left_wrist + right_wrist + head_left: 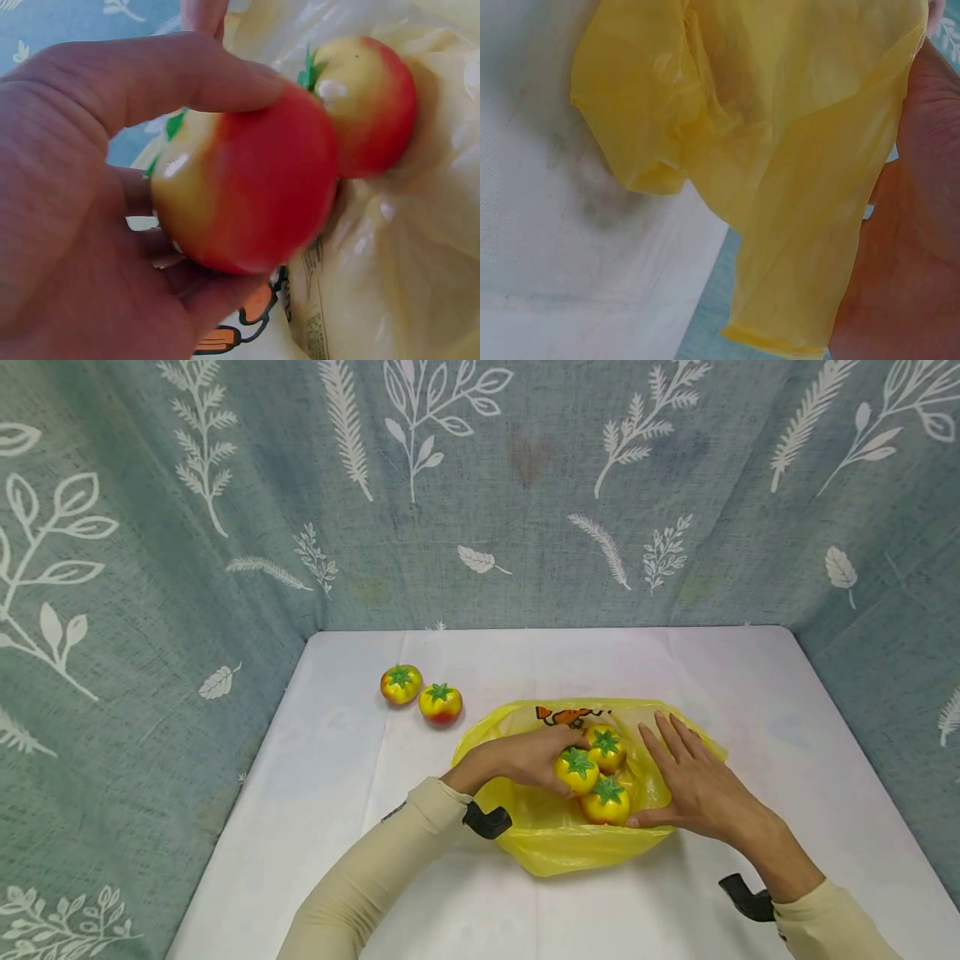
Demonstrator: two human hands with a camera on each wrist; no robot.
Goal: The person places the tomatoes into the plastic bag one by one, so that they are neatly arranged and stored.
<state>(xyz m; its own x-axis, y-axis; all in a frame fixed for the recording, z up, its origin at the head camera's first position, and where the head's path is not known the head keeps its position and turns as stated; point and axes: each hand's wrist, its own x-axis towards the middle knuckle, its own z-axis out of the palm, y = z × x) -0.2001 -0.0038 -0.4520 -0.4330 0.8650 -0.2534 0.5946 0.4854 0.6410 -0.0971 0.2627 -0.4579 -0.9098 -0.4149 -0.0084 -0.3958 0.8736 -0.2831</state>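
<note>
A yellow plastic bag lies on the table with its mouth spread wide. Inside it, my left hand grips a yellow-and-red toy tomato with a green leafy top; thumb and fingers wrap around it in the left wrist view. Two more toy tomatoes are in the bag, one behind and one in front. At the bag's right side my right hand has its fingers spread along the opening, the thumb at the near rim. Its fingertips are hidden in the right wrist view.
Two toy tomatoes, one farther left and one nearer the bag, sit on the white-covered table. Blue-green curtains with white leaf prints enclose the back and sides.
</note>
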